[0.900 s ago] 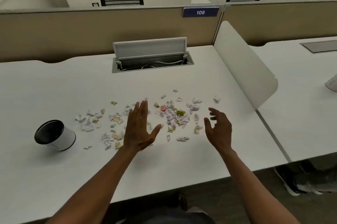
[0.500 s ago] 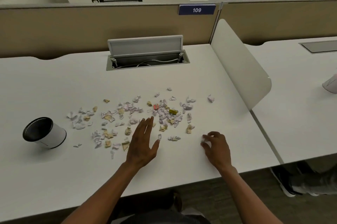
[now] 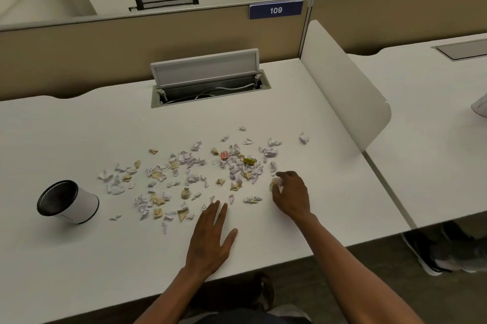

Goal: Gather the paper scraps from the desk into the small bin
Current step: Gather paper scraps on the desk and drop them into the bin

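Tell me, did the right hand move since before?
Yes. The right hand went forward from the desk's near edge to a tan scrap it now pinches.

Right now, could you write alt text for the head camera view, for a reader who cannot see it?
A person's right hand pinches crumpled paper scraps on a white desk, while the left hand lies flat and open near the front edge. Many more scraps lie scattered across the desk, and a small white bin stands to the left.
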`<control>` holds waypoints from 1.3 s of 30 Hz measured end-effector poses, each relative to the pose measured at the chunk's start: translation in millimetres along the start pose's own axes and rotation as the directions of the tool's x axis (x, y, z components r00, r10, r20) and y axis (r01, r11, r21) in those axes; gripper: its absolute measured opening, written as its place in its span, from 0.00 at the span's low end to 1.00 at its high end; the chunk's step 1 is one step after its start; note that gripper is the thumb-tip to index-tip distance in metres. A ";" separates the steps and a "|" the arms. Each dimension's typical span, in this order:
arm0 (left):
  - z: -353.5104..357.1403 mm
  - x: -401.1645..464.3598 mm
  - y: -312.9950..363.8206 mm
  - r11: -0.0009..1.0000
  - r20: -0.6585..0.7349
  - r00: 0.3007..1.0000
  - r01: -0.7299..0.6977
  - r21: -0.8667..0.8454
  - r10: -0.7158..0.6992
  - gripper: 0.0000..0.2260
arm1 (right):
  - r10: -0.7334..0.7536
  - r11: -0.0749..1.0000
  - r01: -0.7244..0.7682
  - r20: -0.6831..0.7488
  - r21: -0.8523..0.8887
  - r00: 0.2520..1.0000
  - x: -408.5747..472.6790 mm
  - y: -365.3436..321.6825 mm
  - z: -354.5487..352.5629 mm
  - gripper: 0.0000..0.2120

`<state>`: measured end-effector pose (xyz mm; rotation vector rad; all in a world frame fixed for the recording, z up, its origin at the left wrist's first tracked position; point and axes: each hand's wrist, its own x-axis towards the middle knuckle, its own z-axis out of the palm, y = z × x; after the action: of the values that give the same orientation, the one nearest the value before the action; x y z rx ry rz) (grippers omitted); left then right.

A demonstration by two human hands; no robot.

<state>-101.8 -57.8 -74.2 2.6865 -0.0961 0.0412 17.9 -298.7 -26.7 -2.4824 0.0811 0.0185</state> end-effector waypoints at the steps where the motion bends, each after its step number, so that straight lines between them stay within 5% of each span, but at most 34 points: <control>1: -0.8 0.7 0.6 1.000 0.001 1.000 0.003 -0.001 -0.003 0.33 | -0.013 1.000 0.014 0.035 -0.028 0.999 0.7 -2.1 2.1 0.19; 8: -6.9 3.4 6.0 0.998 -0.065 0.997 0.045 -0.046 -0.048 0.31 | -0.120 0.990 0.130 0.153 -0.056 0.981 -4.5 -13.0 16.9 0.14; 15: -10.4 1.3 0.9 0.987 -0.133 0.980 0.141 -0.074 -0.150 0.30 | -0.205 0.946 0.264 0.281 -0.188 0.937 -22.7 -28.4 25.1 0.25; 21: -16.9 20.2 -0.1 0.973 -0.178 0.960 0.202 -0.109 -0.219 0.25 | -0.267 0.948 0.300 0.247 -0.106 0.931 -21.4 -32.1 29.6 0.10; 28: -14.9 42.4 10.5 0.975 -0.070 0.978 0.190 -0.115 -0.199 0.25 | -0.276 0.958 0.287 0.247 -0.010 0.929 -14.0 -42.7 31.7 0.19; 34: -11.2 48.7 28.5 0.982 -0.049 0.992 0.103 -0.156 -0.112 0.25 | -0.392 0.898 0.417 0.177 -0.139 0.903 4.0 -63.2 33.2 0.20; 39: -20.8 55.9 20.2 0.954 -0.132 0.971 0.164 -0.252 -0.201 0.22 | -0.496 0.759 0.594 0.356 -0.266 0.792 15.2 -65.1 39.6 0.22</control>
<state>-47.8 -70.3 -44.2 2.4285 0.1864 0.1719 37.5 -223.9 -18.8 -2.7473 -0.8519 0.1258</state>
